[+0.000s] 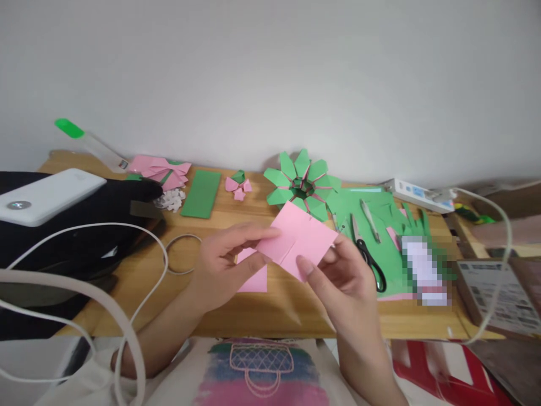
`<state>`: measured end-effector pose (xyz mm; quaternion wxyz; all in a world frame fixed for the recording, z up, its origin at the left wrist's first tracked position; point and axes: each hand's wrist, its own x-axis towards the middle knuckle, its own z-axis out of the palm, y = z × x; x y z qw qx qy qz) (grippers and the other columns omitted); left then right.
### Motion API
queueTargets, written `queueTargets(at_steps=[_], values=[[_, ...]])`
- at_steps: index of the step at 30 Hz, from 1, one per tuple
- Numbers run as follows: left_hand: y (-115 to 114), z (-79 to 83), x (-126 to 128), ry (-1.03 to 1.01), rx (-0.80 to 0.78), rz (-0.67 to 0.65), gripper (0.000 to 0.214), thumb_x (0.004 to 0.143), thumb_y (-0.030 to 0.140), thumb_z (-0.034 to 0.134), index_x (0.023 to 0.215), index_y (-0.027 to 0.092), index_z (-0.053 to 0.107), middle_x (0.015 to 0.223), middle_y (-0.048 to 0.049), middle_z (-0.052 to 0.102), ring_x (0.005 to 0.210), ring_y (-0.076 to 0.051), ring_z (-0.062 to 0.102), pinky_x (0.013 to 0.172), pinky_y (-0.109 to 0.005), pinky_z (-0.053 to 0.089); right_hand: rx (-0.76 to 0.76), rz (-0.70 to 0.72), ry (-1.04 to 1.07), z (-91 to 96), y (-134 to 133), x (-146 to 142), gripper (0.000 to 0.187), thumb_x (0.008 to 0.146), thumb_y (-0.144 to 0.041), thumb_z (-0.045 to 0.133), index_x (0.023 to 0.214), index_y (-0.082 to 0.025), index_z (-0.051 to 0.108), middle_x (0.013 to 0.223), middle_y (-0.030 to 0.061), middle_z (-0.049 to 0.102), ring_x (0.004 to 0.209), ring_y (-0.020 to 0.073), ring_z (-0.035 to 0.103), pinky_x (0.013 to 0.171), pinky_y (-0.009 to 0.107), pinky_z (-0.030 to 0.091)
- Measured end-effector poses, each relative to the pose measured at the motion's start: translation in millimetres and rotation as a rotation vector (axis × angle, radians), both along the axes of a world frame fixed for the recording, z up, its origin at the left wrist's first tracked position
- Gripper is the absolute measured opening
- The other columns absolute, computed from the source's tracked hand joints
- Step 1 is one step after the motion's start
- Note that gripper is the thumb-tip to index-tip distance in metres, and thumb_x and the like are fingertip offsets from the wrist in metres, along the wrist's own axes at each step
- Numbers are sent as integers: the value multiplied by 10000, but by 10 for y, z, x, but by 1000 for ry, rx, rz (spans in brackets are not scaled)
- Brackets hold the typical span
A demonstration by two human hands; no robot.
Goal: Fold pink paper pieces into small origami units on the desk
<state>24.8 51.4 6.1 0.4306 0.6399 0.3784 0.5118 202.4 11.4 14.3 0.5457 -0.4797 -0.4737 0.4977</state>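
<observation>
A pink paper square [298, 237] with a centre crease is held above the wooden table [270, 316], tilted. My left hand [226, 256] pinches its left corner between thumb and fingers. My right hand [338, 276] pinches its lower right edge. A second pink sheet [253, 279] lies flat on the table under my left hand. Behind the held paper sits a green folded paper ring [302, 183] with pink in its folds.
Scissors [369, 256] and tweezers [371, 221] lie on green paper [380, 225] at right. A green paper strip [202, 193], small pink folded pieces [238, 188] and a pink folded shape [163, 171] line the back. A black bag [84, 225], white power bank [46, 196] and white cables [127, 237] crowd the left.
</observation>
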Motion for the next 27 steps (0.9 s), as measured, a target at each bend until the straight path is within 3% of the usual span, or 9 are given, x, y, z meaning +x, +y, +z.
queueTargets(at_steps=[3,6,9,13,22,25,27], values=[[31,48,-23,81,113,-14,257,804,115,677,1014,246,747,963,-30,773,854,-147,714,746,-230,567,205,-80,-215,12,61,79,594,782,-161,723,1287,-357,480,1209,49,581,1105,202,598,879,372,549],[67,99,-32,147,175,-100,302,812,82,646,1023,275,745,952,-20,777,849,-158,725,728,-241,570,399,42,-572,123,137,184,366,774,-180,736,1096,-323,639,1286,64,515,1272,267,477,1004,456,464],[78,156,-23,174,153,-159,331,826,75,640,1015,326,746,905,6,783,816,-167,733,725,-263,572,555,146,-785,251,197,246,184,811,-170,694,939,-302,699,1275,49,532,1179,268,541,952,475,466],[57,218,-19,104,89,-191,286,824,85,672,945,328,762,846,29,788,742,-150,733,771,-275,566,691,76,-826,314,231,265,193,824,-104,654,891,-282,690,1170,47,573,1081,241,573,887,451,476],[43,240,-5,59,88,-121,117,837,120,669,827,219,730,814,-4,772,723,-129,708,651,-219,546,607,76,-787,318,210,214,141,819,-137,679,901,-251,665,1188,63,572,1094,229,579,907,423,481],[35,261,9,103,79,-110,110,867,140,626,825,199,708,795,-13,753,718,-131,691,657,-227,539,477,70,-696,291,221,199,151,823,-186,692,952,-261,669,1230,82,559,1193,248,539,959,440,473],[24,264,10,134,77,-92,116,876,147,611,827,198,702,794,-14,747,729,-135,687,665,-231,534,361,105,-575,248,241,206,152,817,-207,707,952,-264,670,1130,77,612,1219,252,523,984,452,468]])
